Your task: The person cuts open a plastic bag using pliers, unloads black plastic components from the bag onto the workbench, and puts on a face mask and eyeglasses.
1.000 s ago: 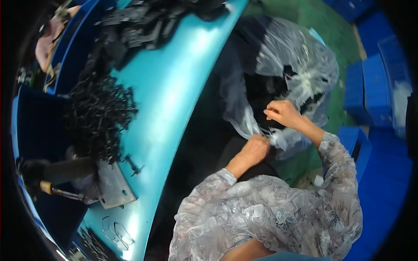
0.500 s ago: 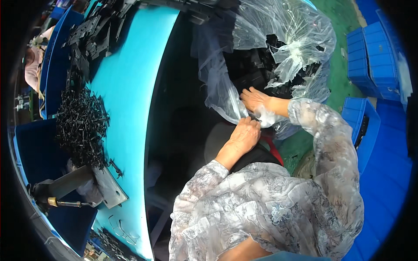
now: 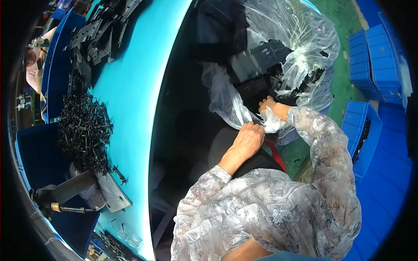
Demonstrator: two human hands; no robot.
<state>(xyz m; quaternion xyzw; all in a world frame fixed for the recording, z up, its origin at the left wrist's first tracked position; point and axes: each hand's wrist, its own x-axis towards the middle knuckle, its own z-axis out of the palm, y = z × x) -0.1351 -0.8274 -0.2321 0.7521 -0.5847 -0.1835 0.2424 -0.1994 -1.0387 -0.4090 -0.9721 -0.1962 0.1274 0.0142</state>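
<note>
A large clear plastic bag (image 3: 270, 21) of black plastic parts lies beyond my lap, right of the table. My left hand (image 3: 248, 141) is closed on the bag's near rim, pinching the bunched film. Just inside the opening, my right hand (image 3: 273, 107) has its fingers apart over the near parts, with crumpled film around its wrist; its fingertips are partly in shadow. A dark grey, block-like part or stack of parts (image 3: 260, 59) sits tilted across the mouth of the bag, slightly blurred. More black parts (image 3: 305, 82) show behind the film on the right.
To the left, a turquoise table (image 3: 130, 87) carries a heap of small black pieces (image 3: 85, 130), flat black parts (image 3: 102, 37), a metal fixture (image 3: 111, 193) and eyeglasses (image 3: 124, 232). Blue bins (image 3: 379, 61) stand at right on a green floor (image 3: 346, 78). Another person (image 3: 34, 69) is far left.
The dark grey block has appeared across the bag's mouth. My right hand has shifted right and slightly nearer, deeper in the film. My left hand keeps hold of the rim.
</note>
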